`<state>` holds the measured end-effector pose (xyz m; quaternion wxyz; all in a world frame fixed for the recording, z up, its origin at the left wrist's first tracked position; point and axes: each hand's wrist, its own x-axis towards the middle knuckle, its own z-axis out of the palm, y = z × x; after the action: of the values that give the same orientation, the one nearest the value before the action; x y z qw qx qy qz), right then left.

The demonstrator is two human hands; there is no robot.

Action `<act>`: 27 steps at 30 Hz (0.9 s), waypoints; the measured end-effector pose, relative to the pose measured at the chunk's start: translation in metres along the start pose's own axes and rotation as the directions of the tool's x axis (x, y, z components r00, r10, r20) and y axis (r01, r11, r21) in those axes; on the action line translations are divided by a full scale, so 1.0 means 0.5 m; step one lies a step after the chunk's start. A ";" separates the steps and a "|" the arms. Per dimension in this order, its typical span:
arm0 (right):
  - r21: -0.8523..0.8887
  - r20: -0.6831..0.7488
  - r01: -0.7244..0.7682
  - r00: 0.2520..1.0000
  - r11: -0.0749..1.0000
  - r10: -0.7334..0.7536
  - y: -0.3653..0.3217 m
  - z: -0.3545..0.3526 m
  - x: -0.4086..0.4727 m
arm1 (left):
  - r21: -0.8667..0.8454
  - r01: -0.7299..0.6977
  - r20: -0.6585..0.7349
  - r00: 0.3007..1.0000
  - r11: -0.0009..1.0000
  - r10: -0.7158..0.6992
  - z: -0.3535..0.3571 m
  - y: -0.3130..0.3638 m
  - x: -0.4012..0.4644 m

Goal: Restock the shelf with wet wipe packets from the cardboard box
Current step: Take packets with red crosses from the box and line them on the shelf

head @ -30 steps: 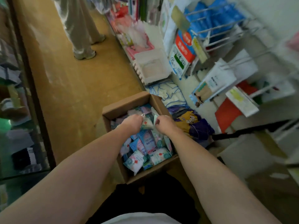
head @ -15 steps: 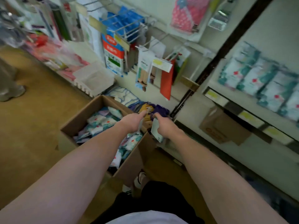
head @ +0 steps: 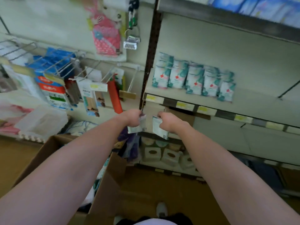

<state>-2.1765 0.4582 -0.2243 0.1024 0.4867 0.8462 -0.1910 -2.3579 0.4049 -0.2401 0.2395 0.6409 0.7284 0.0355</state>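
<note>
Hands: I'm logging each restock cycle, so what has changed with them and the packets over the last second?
Both hands lifted out of the cardboard box and swung right toward the shelf. The left hand now grips one wet wipe packet, the right hand another packet, both below the shelf edge. The box stayed on the floor; neither packet is shelved yet.

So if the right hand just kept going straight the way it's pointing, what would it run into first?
Probably the shelf's front edge with the yellow price labels, just above and beyond the right hand and the packet it grips. Depth is hard to judge from one view.
</note>
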 end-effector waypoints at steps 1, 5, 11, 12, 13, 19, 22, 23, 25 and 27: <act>0.002 -0.029 0.000 1.000 1.000 0.000 0.017 -0.017 -0.002 | -0.002 -0.013 -0.011 1.000 1.000 0.013 -0.013 0.024 0.011; 0.017 -0.120 -0.016 0.993 1.000 0.018 0.076 -0.090 -0.016 | 0.023 -0.080 -0.073 0.994 0.997 0.082 -0.072 0.117 0.046; 0.094 -0.220 -0.012 0.975 0.996 0.032 0.178 -0.202 -0.035 | 0.149 -0.144 -0.079 0.984 0.978 0.157 -0.159 0.243 0.100; 0.108 -0.232 -0.018 0.972 0.994 0.043 0.196 -0.218 -0.035 | 0.162 -0.149 -0.087 0.983 0.976 0.164 -0.169 0.262 0.110; 0.117 -0.243 -0.022 0.969 0.993 0.050 0.214 -0.235 -0.034 | 0.170 -0.146 -0.091 0.982 0.975 0.163 -0.177 0.280 0.122; 0.123 -0.285 -0.034 0.956 0.992 0.068 0.300 -0.309 0.004 | 0.189 -0.088 -0.083 0.991 0.978 0.105 -0.203 0.372 0.192; 0.140 -0.324 0.018 0.945 0.990 0.029 0.341 -0.317 0.033 | 0.178 -0.077 -0.091 0.991 0.981 0.094 -0.204 0.402 0.222; 0.150 -0.338 0.041 0.941 0.988 0.012 0.353 -0.319 0.043 | 0.174 -0.080 -0.089 0.991 0.982 0.096 -0.202 0.408 0.235; 0.180 -0.377 0.094 0.926 0.979 -0.019 0.376 -0.320 0.062 | 0.149 -0.078 -0.092 0.991 0.986 0.092 -0.201 0.420 0.256; 0.175 -0.418 0.130 0.907 0.976 -0.046 0.393 -0.322 0.078 | 0.117 -0.088 -0.108 0.989 0.989 0.101 -0.196 0.435 0.275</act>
<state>-2.0246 0.6462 -0.1365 -0.1358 0.4849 0.8466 -0.1724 -2.2058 0.5987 -0.1174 0.1593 0.6842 0.7104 0.0423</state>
